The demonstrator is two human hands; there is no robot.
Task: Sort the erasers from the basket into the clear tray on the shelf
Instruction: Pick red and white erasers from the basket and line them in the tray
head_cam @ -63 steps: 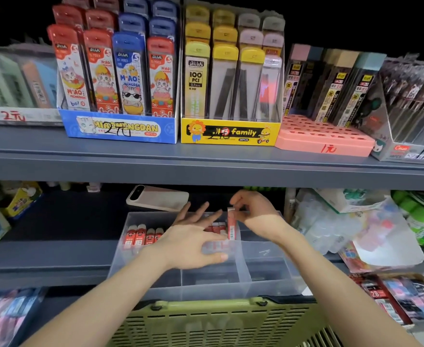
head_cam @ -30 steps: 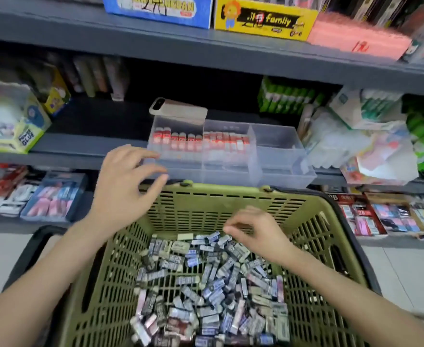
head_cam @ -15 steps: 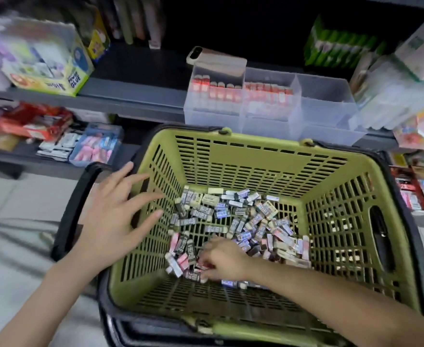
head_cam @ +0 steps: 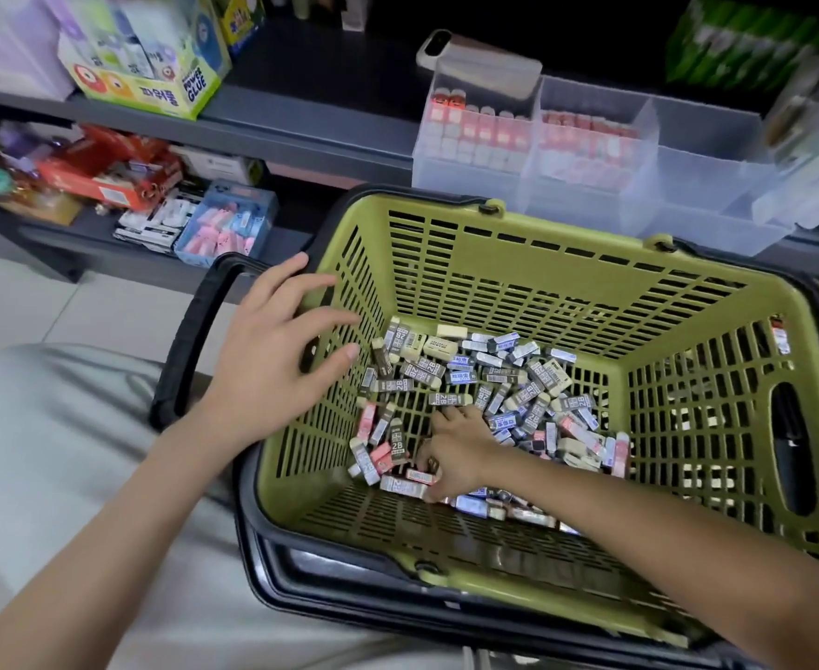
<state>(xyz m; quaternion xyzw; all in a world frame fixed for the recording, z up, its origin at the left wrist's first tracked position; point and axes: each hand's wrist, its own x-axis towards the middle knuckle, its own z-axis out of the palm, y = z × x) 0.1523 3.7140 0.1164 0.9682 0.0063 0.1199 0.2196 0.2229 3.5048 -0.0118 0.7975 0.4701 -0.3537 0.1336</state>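
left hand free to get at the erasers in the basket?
Probably yes. The left hand hovers open over the basket rim, nothing between it and the erasers. The right hand works only the near side.

The scene is viewed from one head-worn wide-angle camera, aimed forward and steeply down. The basket is seen at close range from above, with the shelf just beyond, along the upper edge.

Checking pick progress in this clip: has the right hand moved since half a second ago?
Barely. The right hand stays low among the erasers near the front-left of the basket floor, fingers curled into the pile as before.
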